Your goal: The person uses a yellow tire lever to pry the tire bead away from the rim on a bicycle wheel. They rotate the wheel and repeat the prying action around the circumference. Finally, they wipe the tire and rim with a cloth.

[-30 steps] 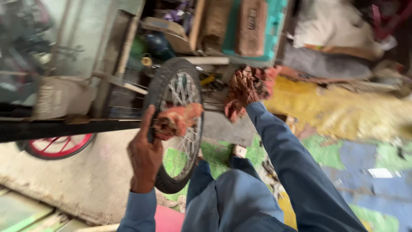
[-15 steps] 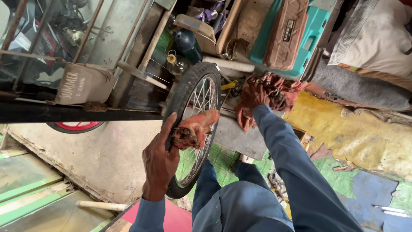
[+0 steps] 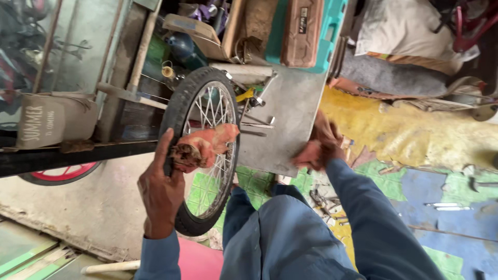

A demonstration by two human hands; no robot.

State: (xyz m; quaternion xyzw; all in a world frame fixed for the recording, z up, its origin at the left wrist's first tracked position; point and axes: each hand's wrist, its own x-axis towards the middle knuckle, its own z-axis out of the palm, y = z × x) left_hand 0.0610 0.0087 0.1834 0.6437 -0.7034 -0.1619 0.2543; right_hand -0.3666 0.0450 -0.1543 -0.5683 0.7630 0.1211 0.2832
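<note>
My left hand [image 3: 162, 192] grips the black tyre of a small spoked wheel [image 3: 201, 150] and holds it upright beside my knee. A crumpled orange rag [image 3: 203, 145] lies against the spokes near the hub, right by my left fingers. My right hand [image 3: 320, 145] is out to the right of the wheel, over the edge of a grey metal sheet [image 3: 280, 119]. The fingers are curled around something reddish, which is too blurred to name. Blue sleeves and blue trousers fill the bottom of the view.
Spanners and small tools [image 3: 254, 103] lie on the grey sheet. Behind it stand a teal crate [image 3: 332, 26] with a brown case, cardboard and a white sack [image 3: 399, 31]. A black bar [image 3: 62, 153] and a red-rimmed wheel [image 3: 57, 173] are at the left.
My right hand has come down from the cluttered far edge of the grey sheet to its near edge. The left hand has kept its grip on the wheel. The view has shifted.
</note>
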